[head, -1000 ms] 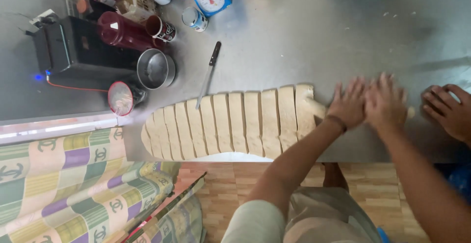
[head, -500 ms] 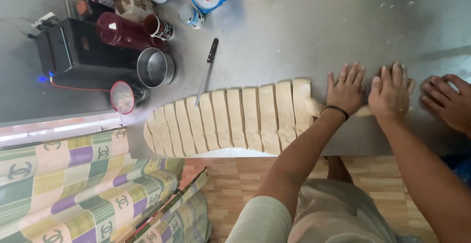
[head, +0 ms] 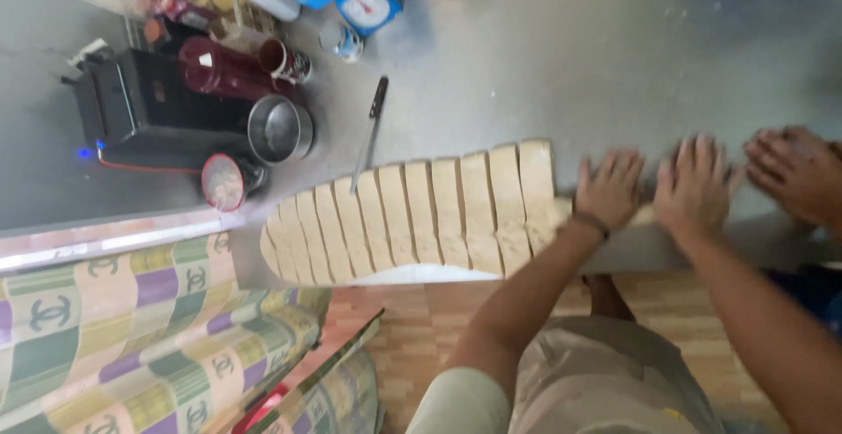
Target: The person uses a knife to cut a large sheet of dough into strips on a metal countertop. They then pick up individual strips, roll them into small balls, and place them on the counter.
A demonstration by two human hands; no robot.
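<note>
Here both hands lie flat on a piece of dough [head: 647, 215] at the near edge of the grey metal surface [head: 561, 66]. The left hand [head: 610, 190] and the right hand [head: 697, 190] are side by side, palms down, with the fingers spread apart and stretched, not closed around anything. I think this flat pose lets the palms press and roll the piece against the surface. The dough is mostly hidden under the palms; only its pale ends show beside the wrists.

Just left of the left hand is a row of cut dough strips [head: 412, 215], set tightly one beside another in a curved fan along the edge, probably so they stay in order and near at hand. A knife [head: 368, 131] lies above the row, its tip touching the strips.

At the right edge, another person's hand [head: 794, 171] rests on the same surface, near the right hand but apart from it.

Farther left stand a metal bowl [head: 279, 129], a dark box [head: 145, 101] and a blue scale [head: 368, 4], well apart from the work.
</note>
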